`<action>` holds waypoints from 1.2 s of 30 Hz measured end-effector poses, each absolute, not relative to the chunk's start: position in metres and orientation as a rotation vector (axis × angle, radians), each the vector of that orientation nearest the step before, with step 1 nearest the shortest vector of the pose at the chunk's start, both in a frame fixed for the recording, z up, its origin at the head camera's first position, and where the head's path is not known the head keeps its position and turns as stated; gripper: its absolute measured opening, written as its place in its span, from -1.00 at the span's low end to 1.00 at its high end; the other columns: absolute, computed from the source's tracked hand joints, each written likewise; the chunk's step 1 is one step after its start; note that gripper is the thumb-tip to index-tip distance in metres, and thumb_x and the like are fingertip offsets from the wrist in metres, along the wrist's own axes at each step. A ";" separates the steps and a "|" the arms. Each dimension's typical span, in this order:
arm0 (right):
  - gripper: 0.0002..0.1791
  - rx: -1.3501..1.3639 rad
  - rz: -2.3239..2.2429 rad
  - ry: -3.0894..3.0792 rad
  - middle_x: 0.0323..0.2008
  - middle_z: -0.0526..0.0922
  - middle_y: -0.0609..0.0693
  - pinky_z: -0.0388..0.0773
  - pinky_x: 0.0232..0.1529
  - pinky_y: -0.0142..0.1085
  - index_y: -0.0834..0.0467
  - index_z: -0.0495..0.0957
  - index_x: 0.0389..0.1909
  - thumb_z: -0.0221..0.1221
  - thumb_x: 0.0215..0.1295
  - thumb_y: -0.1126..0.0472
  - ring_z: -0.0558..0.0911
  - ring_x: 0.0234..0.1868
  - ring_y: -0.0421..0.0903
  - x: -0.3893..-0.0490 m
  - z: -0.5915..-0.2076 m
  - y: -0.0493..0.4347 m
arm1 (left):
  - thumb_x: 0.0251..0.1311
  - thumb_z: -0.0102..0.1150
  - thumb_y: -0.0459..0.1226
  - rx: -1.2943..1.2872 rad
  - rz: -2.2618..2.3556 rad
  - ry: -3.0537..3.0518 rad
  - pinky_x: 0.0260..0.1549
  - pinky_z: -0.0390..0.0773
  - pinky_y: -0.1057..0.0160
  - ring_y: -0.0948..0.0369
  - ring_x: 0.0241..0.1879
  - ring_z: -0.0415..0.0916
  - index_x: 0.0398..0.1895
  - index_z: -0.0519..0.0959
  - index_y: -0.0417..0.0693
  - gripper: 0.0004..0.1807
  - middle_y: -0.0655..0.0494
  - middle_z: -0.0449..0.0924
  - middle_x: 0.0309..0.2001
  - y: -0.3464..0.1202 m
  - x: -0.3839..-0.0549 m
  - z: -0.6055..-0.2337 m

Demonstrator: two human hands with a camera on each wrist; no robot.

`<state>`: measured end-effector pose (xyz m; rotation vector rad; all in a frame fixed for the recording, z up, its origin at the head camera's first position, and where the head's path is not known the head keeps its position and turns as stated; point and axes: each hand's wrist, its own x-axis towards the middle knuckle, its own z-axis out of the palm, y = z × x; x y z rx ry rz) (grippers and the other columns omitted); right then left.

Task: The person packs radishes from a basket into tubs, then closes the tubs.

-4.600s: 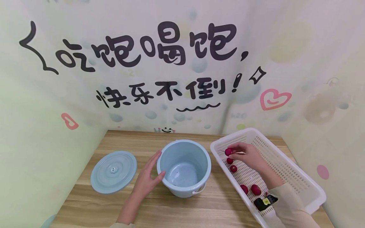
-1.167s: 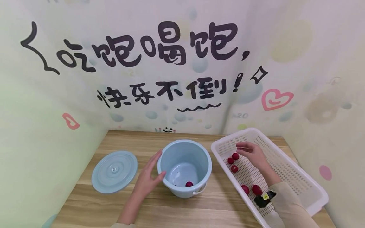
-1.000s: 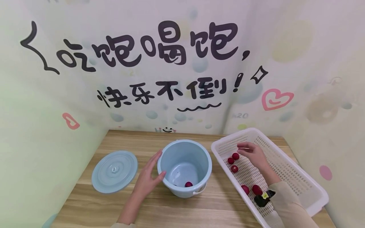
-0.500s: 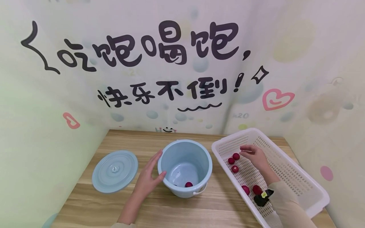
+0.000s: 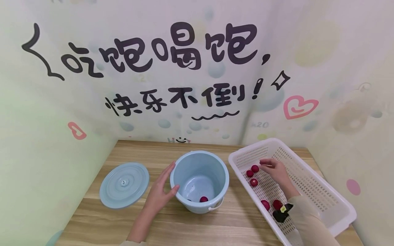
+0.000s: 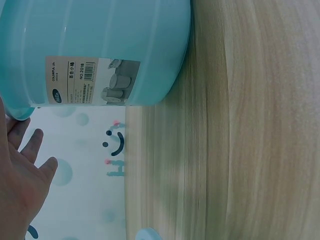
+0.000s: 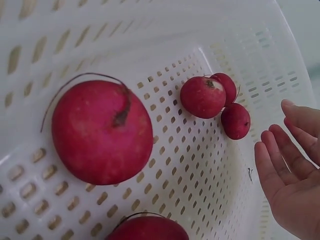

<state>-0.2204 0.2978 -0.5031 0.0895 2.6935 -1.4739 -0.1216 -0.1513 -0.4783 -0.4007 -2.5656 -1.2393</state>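
Note:
My left hand touches the left side of the light blue bucket, fingers extended along its rim. One red radish lies on the bucket's floor. Over the white perforated basket, my right hand hovers with loosely bent fingers, holding nothing. Just left of its fingertips are three small radishes, one of them a radish nearest the hand. In the right wrist view a larger radish with a thin root shows close up. Another large radish is partly hidden by the black wrist device.
A round light blue lid lies on the wooden table left of my left hand. The bucket's white handle hangs at its front right. A printed wall closes off the back.
The radish my right hand pinched in the oldest frame is gone from it, and a radish now lies in the bucket. Lately the right hand has drifted slightly right. The left hand stays put.

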 end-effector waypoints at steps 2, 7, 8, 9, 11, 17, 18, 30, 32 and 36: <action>-0.52 0.102 -1.476 2.681 0.17 0.59 0.33 0.59 0.19 -0.08 0.32 0.49 0.22 0.19 0.41 0.12 0.57 0.22 0.23 -0.221 -0.506 0.298 | 0.19 0.24 -0.07 -0.400 -1.240 -2.567 0.27 0.38 -0.38 -0.16 0.45 0.26 0.53 0.22 0.10 -0.19 -0.01 0.26 0.51 -0.151 -0.122 -0.478; -0.53 0.118 -1.458 2.676 0.15 0.60 0.30 0.58 0.18 -0.09 0.31 0.50 0.21 0.20 0.41 0.11 0.59 0.20 0.18 -0.224 -0.513 0.299 | 0.19 0.24 -0.07 -0.398 -1.239 -2.568 0.27 0.38 -0.38 -0.16 0.45 0.26 0.53 0.22 0.09 -0.19 0.00 0.26 0.51 -0.152 -0.122 -0.478; -0.53 0.121 -1.456 2.674 0.14 0.61 0.30 0.58 0.16 -0.12 0.31 0.51 0.21 0.20 0.41 0.11 0.59 0.19 0.17 -0.224 -0.514 0.299 | 0.19 0.24 -0.07 -0.399 -1.238 -2.567 0.27 0.38 -0.38 -0.16 0.45 0.26 0.53 0.22 0.09 -0.19 -0.01 0.26 0.50 -0.152 -0.122 -0.478; -0.54 0.122 -1.452 2.676 0.14 0.61 0.30 0.58 0.14 -0.15 0.31 0.51 0.20 0.20 0.40 0.12 0.59 0.18 0.17 -0.225 -0.515 0.299 | 0.18 0.25 -0.07 -0.400 -1.238 -2.566 0.27 0.38 -0.38 -0.16 0.45 0.26 0.53 0.23 0.09 -0.19 -0.01 0.27 0.50 -0.152 -0.121 -0.478; -0.54 0.121 -1.451 2.677 0.13 0.61 0.31 0.59 0.10 -0.21 0.32 0.51 0.19 0.21 0.40 0.13 0.59 0.18 0.18 -0.225 -0.517 0.299 | 0.18 0.25 -0.08 -0.400 -1.239 -2.565 0.27 0.38 -0.37 -0.16 0.45 0.27 0.53 0.23 0.08 -0.19 -0.01 0.27 0.50 -0.151 -0.121 -0.478; -0.56 0.129 -1.439 2.681 0.12 0.62 0.33 0.57 -0.07 -0.46 0.33 0.53 0.17 0.22 0.38 0.16 0.60 0.17 0.19 -0.227 -0.521 0.300 | 0.18 0.25 -0.08 -0.395 -1.245 -2.565 0.26 0.38 -0.39 -0.16 0.45 0.26 0.53 0.22 0.09 -0.19 -0.01 0.26 0.50 -0.151 -0.121 -0.478; -0.55 0.129 -1.436 2.682 0.12 0.61 0.34 0.57 -0.09 -0.48 0.34 0.52 0.17 0.22 0.38 0.16 0.60 0.16 0.20 -0.227 -0.521 0.300 | 0.18 0.25 -0.08 -0.395 -1.247 -2.565 0.26 0.38 -0.39 -0.16 0.45 0.26 0.53 0.22 0.09 -0.19 -0.01 0.26 0.50 -0.151 -0.121 -0.477; -0.50 0.172 -1.436 2.618 0.13 0.62 0.35 0.57 -0.22 -0.52 0.37 0.51 0.19 0.27 0.34 0.15 0.61 -0.11 -0.28 -0.228 -0.526 0.300 | 0.18 0.25 -0.07 -0.389 -1.252 -2.575 0.27 0.37 -0.39 -0.15 0.46 0.25 0.53 0.21 0.14 -0.18 0.00 0.26 0.51 -0.150 -0.121 -0.477; -0.48 0.155 -1.423 2.624 0.12 0.63 0.34 0.54 -0.23 -0.54 0.38 0.51 0.19 0.28 0.32 0.15 0.56 -0.17 -0.38 -0.229 -0.528 0.300 | 0.18 0.24 -0.07 -0.389 -1.249 -2.576 0.26 0.37 -0.39 -0.16 0.45 0.25 0.53 0.21 0.14 -0.18 -0.01 0.25 0.51 -0.150 -0.121 -0.477; -0.46 0.138 -1.442 2.608 0.07 0.67 0.31 0.51 -0.23 -0.57 0.38 0.51 0.18 0.32 0.29 0.14 0.53 -0.23 -0.45 -0.231 -0.530 0.299 | 0.18 0.24 -0.06 -0.384 -1.244 -2.575 0.25 0.38 -0.40 -0.16 0.45 0.25 0.53 0.22 0.12 -0.18 -0.03 0.26 0.51 -0.150 -0.121 -0.477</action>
